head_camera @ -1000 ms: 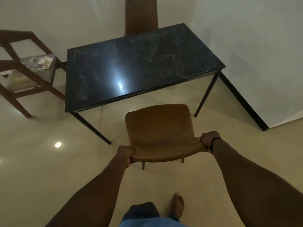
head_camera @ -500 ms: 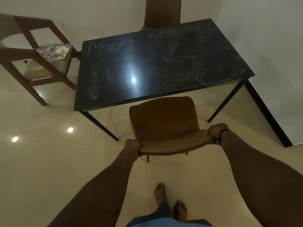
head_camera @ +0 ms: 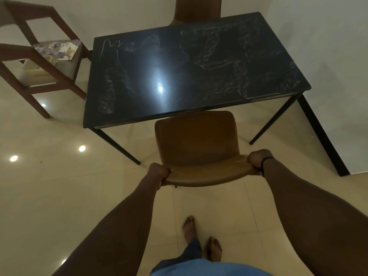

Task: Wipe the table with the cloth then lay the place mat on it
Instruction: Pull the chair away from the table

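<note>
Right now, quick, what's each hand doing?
Left hand: gripping the brown chair back.
Right hand: gripping the chair back too.

Chair [head_camera: 196, 142] stands before the table [head_camera: 191, 76]; place mat [head_camera: 57, 49] lies on the stand [head_camera: 39, 56] left.

The brown chair [head_camera: 196, 144] blocks the table's [head_camera: 199, 62] near edge.

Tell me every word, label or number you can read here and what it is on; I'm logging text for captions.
None can be read.
table: only pale smears and a zigzag scribble near its far left corner, not clear letters.
place mat on the wooden chair: a floral print, no lettering visible.
brown chair: plain.
</note>
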